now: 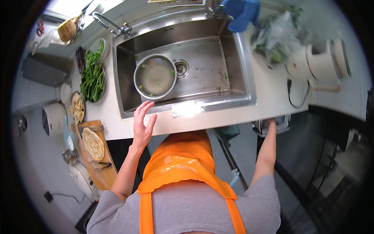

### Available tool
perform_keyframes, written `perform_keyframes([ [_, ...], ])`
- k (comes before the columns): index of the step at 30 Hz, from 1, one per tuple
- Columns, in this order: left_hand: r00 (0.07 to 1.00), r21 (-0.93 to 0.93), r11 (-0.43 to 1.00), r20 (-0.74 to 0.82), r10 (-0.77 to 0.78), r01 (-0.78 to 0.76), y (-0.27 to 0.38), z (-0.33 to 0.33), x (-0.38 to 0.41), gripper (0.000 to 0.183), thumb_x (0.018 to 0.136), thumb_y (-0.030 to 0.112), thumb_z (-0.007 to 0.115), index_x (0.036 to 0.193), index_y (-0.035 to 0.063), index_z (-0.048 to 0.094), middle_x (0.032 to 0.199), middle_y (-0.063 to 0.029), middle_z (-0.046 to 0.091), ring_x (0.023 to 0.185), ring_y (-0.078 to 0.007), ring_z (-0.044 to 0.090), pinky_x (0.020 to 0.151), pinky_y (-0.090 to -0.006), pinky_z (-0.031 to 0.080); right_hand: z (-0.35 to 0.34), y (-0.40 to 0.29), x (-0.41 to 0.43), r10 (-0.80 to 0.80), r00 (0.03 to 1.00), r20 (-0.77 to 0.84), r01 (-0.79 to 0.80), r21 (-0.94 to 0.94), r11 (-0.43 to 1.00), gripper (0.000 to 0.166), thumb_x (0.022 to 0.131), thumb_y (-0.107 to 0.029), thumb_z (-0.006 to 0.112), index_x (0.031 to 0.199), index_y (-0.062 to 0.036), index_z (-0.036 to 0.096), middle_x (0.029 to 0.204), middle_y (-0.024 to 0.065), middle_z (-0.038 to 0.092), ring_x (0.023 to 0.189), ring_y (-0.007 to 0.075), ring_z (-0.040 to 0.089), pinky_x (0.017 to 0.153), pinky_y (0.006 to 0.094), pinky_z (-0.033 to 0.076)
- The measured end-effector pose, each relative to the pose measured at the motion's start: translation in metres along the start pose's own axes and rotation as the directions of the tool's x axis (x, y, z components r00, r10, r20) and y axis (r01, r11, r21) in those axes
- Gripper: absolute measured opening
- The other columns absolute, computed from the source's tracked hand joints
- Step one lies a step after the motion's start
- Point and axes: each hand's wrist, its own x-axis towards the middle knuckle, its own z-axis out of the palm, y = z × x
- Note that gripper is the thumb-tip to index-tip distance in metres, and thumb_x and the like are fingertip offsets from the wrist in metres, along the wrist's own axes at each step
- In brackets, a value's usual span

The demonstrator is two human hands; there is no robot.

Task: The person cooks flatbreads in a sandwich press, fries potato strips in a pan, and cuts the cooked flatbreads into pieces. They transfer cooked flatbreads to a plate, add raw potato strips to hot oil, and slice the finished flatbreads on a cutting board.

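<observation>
My left hand hovers by the front rim of the stainless steel sink, fingers apart and holding nothing. Near its fingertips, inside the sink, stands a round metal bowl of cloudy water with bits of green leaf floating in it. The sink drain lies just right of the bowl, and leaf scraps are scattered over the sink floor. At the right, my right hand reaches down below the counter edge into an open drawer or bin. Its fingers are mostly hidden, so whether it holds anything is unclear.
Leafy greens fill a dish left of the sink. A floury wooden board bears a flat dough round. A blue cloth, bagged greens and a white appliance with a cord stand right. A faucet rises behind.
</observation>
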Motion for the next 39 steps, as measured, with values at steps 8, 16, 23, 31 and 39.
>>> perform_keyframes([
  [8,0.988,0.042,0.987,-0.024,-0.152,0.153,-0.017,0.036,0.054,0.04,0.09,0.012,0.066,0.129,0.0071,0.058,0.136,-0.0135,0.053,0.129,-0.0301,0.047,0.11,-0.0396,0.035,0.012,-0.018,-0.013,0.035,0.997,0.068,-0.031,-0.06,0.998,0.06,0.089,-0.042,0.06,0.135,-0.0051,0.052,0.135,0.0217,0.053,0.123,0.0378,0.051,0.1,0.0449,0.044],
  [16,0.973,-0.042,0.977,-0.092,-0.213,0.21,-0.015,0.038,0.073,0.041,0.09,0.019,0.066,0.129,0.0078,0.059,0.135,-0.0144,0.053,0.13,-0.0303,0.046,0.11,-0.0398,0.034,-0.056,0.023,-0.025,-0.124,0.987,0.107,0.129,-0.044,0.991,0.052,0.094,-0.043,0.053,0.128,-0.0047,0.06,0.125,0.022,0.061,0.114,0.0354,0.059,0.094,0.0442,0.047],
  [23,0.963,-0.207,0.962,-0.167,-0.213,0.177,-0.024,0.024,0.09,0.041,0.091,0.022,0.066,0.129,0.009,0.059,0.136,-0.014,0.052,0.13,-0.031,0.047,0.11,-0.0395,0.035,-0.159,0.024,-0.141,0.1,0.972,-0.211,-0.093,0.039,0.995,0.035,0.097,-0.031,0.055,0.094,0.0022,0.067,0.078,0.0175,0.068,0.067,0.0319,0.064,0.064,0.0438,0.05],
  [31,0.911,-0.506,0.81,-0.104,-0.398,0.296,-0.103,0.045,0.088,0.053,0.09,0.027,0.067,0.138,0.0111,0.052,0.142,-0.0153,0.047,0.13,-0.0291,0.048,0.105,-0.0392,0.041,-0.231,-0.406,-0.244,-0.724,0.683,-0.098,0.593,0.653,0.472,0.02,0.097,-0.01,0.058,0.113,-0.0025,0.068,0.112,0.0109,0.069,0.113,0.0216,0.063,0.102,0.0378,0.046],
  [39,0.809,-0.584,0.811,-0.495,-0.317,-0.04,-0.083,-0.014,0.075,0.012,0.081,0.004,0.065,0.079,0.0034,0.053,0.079,-0.0086,0.05,0.07,-0.0229,0.055,0.063,-0.0335,0.045,-0.158,-0.546,-0.324,-0.926,0.251,-0.28,0.939,0.305,0.162,0.016,0.083,0.008,0.055,0.098,0.001,0.056,0.119,0.0176,0.055,0.118,0.0341,0.049,0.097,0.0411,0.041],
])
